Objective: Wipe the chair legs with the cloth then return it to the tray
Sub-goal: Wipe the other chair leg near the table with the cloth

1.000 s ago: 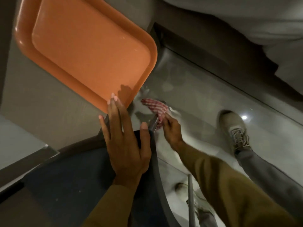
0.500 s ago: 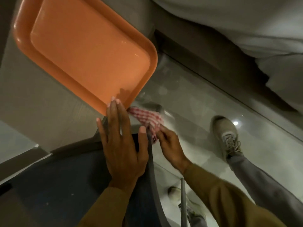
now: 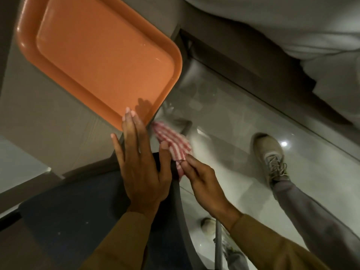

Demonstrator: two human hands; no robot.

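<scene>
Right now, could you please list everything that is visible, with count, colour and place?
tray: one, orange, on the pale table top, upper left, nothing in it
table: one, pale grey-beige, left side
chair: one, dark blue seat with grey edge, bottom centre
chair leg: one seen clearly, grey metal, bottom centre right
cloth: one, red and white striped, just off the tray's near corner, above the floor
floor: glossy pale tiles, centre right
shoe: one clearly seen, beige, right on the floor
left hand: flat on the chair seat edge
right hand: pinching the cloth
</scene>
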